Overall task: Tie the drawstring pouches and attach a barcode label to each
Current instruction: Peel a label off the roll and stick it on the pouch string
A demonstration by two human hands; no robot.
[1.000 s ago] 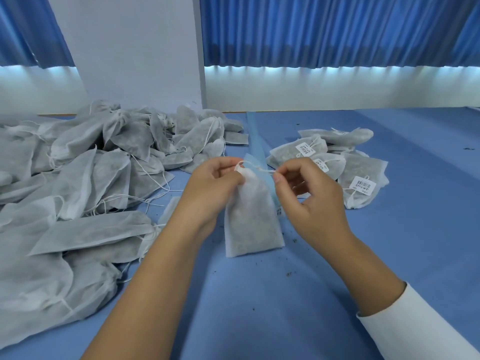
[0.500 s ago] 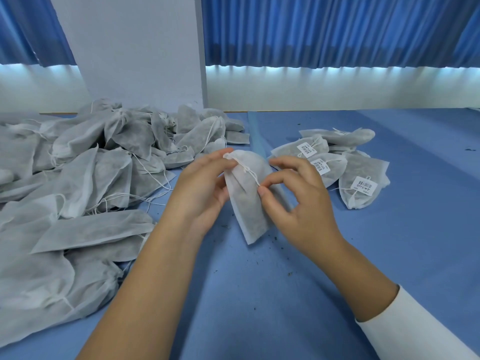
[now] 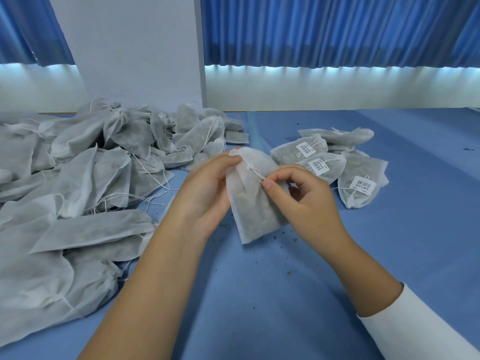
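Observation:
A white fabric drawstring pouch [image 3: 253, 203] filled with dark material is held above the blue table, tilted with its neck up and to the left. My left hand [image 3: 207, 188] grips the pouch at its gathered neck and left side. My right hand [image 3: 304, 196] pinches the white drawstring [image 3: 253, 170], which runs knotted from the neck down to my fingertips. No barcode label shows on this pouch.
A big heap of unlabelled pouches [image 3: 78, 183] with loose strings covers the left of the blue table [image 3: 285, 294]. Several pouches with barcode labels [image 3: 361, 178] lie at the right. Dark crumbs dot the cloth. A white pillar [image 3: 135, 53] and blue curtains stand behind.
The pouch has tilted from hanging upright to leaning left, and its neck is drawn closed. My right hand moved in close to the pouch, still pinching the string.

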